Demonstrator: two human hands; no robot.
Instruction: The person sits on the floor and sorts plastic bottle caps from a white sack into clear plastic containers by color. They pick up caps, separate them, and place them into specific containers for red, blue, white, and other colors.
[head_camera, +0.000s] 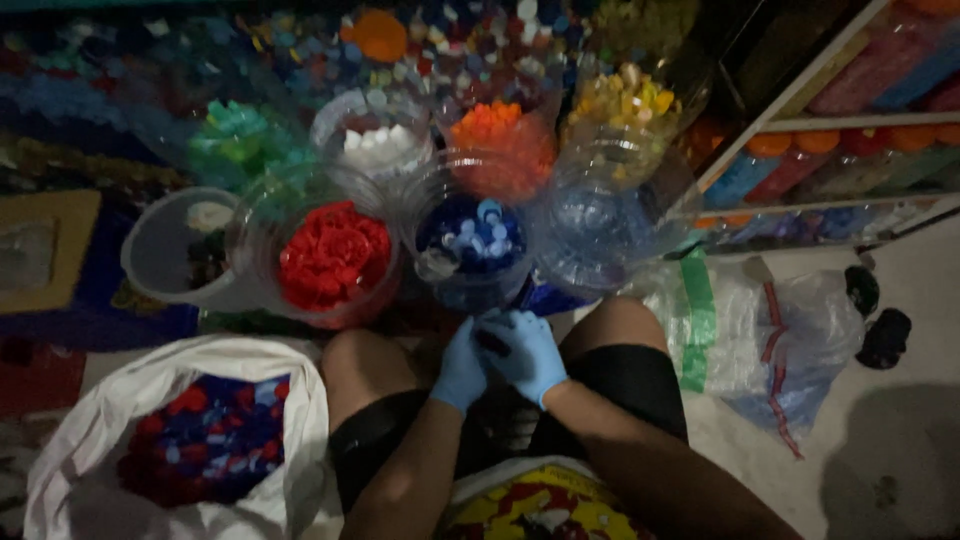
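the floor (900, 440) carries everything here; you sit on it with your knees spread. a heap of mixed loose caps (150, 90) covers the far side, and a shelf unit (830, 130) with filled containers stands at your right.

at your left knee lies an open white sack (290, 400) holding blue and red caps (205, 435). at your right knee lies a crumpled clear plastic bag (800, 340) with green and red tape.

in front of your knees stands a cluster of clear tubs, sorted by colour: red caps (333, 255), blue caps (472, 235), a nearly bare tub (600, 225), and behind these green caps (235, 135), white caps (380, 140), orange caps (495, 130) and yellow caps (625, 95). a grey bucket (160, 250) stands to the left of the red tub.

your hands meet between your knees, just below the blue tub, both in blue gloves. your left hand (462, 365) is curled, fingers drawn together against the right. your right hand (530, 352) is closed over a small dark item (492, 343) pinched between the two hands; you cannot tell what it is in this dim light.
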